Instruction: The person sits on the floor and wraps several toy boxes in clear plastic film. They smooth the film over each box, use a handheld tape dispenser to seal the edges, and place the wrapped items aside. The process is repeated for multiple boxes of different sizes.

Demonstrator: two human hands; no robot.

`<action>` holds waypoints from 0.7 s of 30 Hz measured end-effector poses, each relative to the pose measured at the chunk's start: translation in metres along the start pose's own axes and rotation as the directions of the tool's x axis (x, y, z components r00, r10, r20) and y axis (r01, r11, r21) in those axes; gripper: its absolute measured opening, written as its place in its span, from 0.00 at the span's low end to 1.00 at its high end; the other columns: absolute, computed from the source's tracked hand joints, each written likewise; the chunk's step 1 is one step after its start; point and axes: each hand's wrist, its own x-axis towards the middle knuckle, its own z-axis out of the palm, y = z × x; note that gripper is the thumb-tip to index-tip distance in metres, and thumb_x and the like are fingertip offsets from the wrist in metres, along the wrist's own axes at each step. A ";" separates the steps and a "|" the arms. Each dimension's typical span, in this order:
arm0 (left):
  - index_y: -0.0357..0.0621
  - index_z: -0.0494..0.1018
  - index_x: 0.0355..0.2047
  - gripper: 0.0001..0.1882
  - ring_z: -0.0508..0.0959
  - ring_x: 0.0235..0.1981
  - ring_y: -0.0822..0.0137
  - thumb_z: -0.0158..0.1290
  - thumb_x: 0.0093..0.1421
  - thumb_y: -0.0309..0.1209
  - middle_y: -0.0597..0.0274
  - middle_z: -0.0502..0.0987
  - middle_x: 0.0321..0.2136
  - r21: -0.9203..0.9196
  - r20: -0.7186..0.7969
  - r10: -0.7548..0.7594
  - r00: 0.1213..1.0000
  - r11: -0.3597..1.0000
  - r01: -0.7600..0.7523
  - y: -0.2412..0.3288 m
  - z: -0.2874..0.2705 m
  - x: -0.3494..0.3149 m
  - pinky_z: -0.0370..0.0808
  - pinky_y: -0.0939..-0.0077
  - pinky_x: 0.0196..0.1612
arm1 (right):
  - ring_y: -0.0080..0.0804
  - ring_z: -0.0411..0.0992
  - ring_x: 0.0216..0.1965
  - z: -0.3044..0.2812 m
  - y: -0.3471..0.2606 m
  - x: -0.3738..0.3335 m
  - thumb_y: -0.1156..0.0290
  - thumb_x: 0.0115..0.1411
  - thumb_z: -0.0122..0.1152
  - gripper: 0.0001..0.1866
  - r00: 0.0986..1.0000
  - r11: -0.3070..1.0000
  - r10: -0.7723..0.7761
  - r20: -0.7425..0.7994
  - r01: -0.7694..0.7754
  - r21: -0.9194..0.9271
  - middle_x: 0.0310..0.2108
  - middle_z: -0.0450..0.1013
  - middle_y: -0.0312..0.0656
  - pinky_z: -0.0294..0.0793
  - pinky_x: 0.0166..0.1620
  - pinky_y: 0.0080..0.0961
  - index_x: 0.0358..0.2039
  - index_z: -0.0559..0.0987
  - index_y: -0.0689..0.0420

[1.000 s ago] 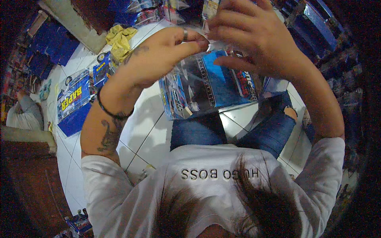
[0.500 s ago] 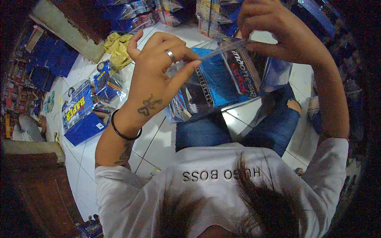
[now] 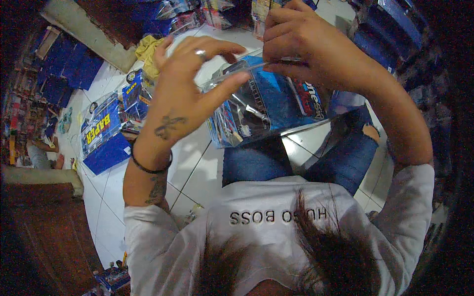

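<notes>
A clear plastic bag (image 3: 284, 111) with flat blue and black printed contents lies tilted over my knees. At its far edge, my right hand (image 3: 301, 47) pinches the plastic between thumb and fingers. My left hand (image 3: 192, 74), with a ring and a black wristband, is over the bag's left end. Its thumb and index finger are spread apart, and the thumb lies near or against the plastic edge. Whether that thumb touches the plastic, I cannot tell.
Plastic-wrapped blue packs (image 3: 106, 135) lie on the white tiled floor at the left, near a yellow cloth (image 3: 148, 52). Wrapped goods (image 3: 217, 12) stand at the far side. Dark blue stacks (image 3: 390, 37) line the right. Part of another person (image 3: 42, 154) shows at far left.
My right hand has moved left along the bag's edge, toward my left hand. My left thumb and index finger, pinching the plastic before, have parted.
</notes>
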 end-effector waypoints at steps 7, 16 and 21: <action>0.47 0.76 0.31 0.07 0.75 0.43 0.63 0.56 0.56 0.35 0.65 0.77 0.34 -0.111 0.040 0.081 0.996 0.991 -0.076 0.003 0.016 0.022 0.50 0.56 0.58 | 0.35 0.67 0.39 -0.001 0.008 -0.003 0.65 0.55 0.63 0.07 1.000 1.000 0.004 0.000 -0.004 0.030 0.27 0.72 0.36 0.59 0.45 0.37 0.27 0.78 0.54; 0.39 0.76 0.38 0.14 0.76 0.32 0.64 0.49 0.62 0.37 0.58 0.77 0.29 -0.620 0.442 -0.122 0.889 0.675 0.401 -0.016 0.027 0.028 0.70 0.76 0.42 | 0.34 0.67 0.39 0.012 -0.001 -0.008 0.68 0.54 0.60 0.05 0.957 0.895 -0.228 -0.177 0.135 -0.424 0.28 0.71 0.36 0.62 0.48 0.42 0.29 0.76 0.55; 0.48 0.78 0.35 0.10 0.76 0.36 0.65 0.54 0.59 0.39 0.63 0.78 0.29 -0.214 0.216 -0.050 0.975 0.972 0.097 -0.005 0.022 0.026 0.56 0.57 0.56 | 0.33 0.67 0.38 0.016 0.014 -0.010 0.68 0.57 0.57 0.05 0.989 0.957 -0.120 -0.087 0.092 -0.274 0.28 0.70 0.36 0.62 0.48 0.41 0.32 0.75 0.56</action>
